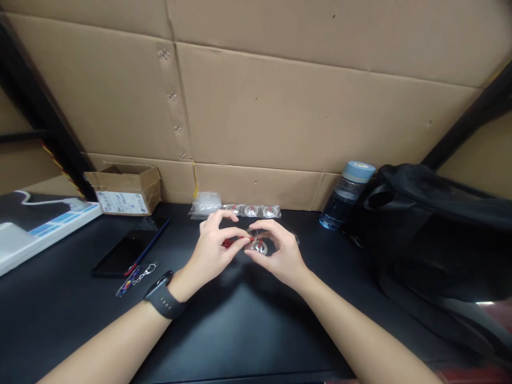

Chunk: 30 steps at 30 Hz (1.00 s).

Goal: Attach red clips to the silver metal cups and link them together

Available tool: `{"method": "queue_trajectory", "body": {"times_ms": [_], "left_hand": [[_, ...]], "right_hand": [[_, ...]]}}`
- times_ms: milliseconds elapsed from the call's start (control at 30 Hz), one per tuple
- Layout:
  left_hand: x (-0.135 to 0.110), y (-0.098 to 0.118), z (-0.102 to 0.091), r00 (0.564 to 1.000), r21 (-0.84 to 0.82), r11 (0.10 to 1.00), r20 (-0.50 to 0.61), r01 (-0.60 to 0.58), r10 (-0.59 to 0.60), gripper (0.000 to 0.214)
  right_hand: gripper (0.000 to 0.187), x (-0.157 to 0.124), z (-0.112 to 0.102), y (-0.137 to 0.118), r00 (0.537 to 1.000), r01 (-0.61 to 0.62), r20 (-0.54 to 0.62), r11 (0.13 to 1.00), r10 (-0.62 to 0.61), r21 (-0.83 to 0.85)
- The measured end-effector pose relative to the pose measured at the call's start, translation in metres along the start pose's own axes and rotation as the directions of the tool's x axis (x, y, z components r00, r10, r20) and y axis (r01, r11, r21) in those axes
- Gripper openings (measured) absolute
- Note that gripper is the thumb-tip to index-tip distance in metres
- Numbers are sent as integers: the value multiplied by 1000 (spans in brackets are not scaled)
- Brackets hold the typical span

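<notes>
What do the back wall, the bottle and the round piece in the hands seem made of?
The back wall looks like plain brown cardboard: matte, with seams and staples. The bottle seems clear bluish plastic with a pale blue cap. The round piece, pinched between the left hand and right hand, glints like silvery metal or foil; too small to tell.
</notes>
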<state>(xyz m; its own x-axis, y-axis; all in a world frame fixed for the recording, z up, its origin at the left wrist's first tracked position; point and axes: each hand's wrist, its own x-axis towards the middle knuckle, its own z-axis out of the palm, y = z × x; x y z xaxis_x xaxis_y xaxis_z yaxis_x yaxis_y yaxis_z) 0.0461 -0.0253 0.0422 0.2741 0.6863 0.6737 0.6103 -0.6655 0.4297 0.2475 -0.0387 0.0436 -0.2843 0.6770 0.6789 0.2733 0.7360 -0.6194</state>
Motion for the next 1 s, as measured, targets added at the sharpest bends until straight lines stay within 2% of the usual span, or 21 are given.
{"method": "queue_trajectory", "body": {"times_ms": [200,500,767,1000], "left_hand": [[0,-1,-1,999,55,997,3,-53,53,11],[0,-3,1,998,71,995,14,-69,68,10],[-3,-2,10,999,57,998,14,-38,37,13],[-3,-7,12,999,20,999,-34,-27,27,12]], "right_hand": [[52,-1,0,-1,998,63,-6,996,-63,-67],[54,-2,4,-3,999,44,-18,998,-45,-53],[55,0,0,4,997,24,81,998,-19,-57],[41,0,1,12,999,5,51,999,-3,-41]]}}
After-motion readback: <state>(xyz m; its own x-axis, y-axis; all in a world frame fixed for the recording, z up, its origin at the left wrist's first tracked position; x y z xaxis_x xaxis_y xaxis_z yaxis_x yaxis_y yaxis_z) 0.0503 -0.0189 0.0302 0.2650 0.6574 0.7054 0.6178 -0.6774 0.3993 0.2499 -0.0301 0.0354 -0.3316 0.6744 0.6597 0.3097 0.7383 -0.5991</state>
